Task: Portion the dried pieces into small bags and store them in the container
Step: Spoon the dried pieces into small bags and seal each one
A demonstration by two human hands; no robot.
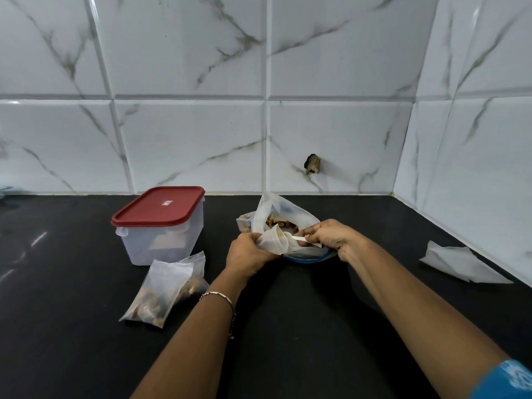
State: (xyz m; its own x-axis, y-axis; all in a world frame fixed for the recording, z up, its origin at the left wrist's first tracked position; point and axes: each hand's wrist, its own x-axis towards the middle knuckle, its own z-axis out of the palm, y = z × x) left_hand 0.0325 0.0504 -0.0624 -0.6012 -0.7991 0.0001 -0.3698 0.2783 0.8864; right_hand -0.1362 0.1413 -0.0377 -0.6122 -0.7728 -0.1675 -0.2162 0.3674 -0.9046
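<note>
Head view. Black tabletop (288, 326) against a white marble-veined tile wall (187, 139); the wall turns a corner at right.

Left hand (247, 254): grip clamped on a small bag (273, 240), fingers curled round its lower part, the mouth held toward the right. A bracelet (221, 298) sits on the left wrist.

Right hand (328, 237): fingers and thumb pinch the handle of a white spoon (299, 239). The spoon's bowl end points at the small bag's mouth; whether it carries anything cannot be told.

Behind and under both hands stands a large bag (276, 211), top open and pulled up. Brown dried pieces (280, 223) show inside it, just behind the small bag. A blue-rimmed bowl (305, 258) shows below the right hand, under the large bag.

Container (161, 234): clear box, left of the hands and well apart from them, near the wall. Its red lid (159, 207) is on. Something pale shows through the wall; it cannot be identified.

Filled bags (167, 292): clear, holding brown pieces, lying on the tabletop just in front of the container and left of the left forearm. At least two, overlapping.

Far right, near the side wall: a flat stack of empty bags (460, 262) on the tabletop. A dark chipped hole (312, 164) marks the wall above the large bag. A blue sleeve (506, 378) shows at the lower right corner.
</note>
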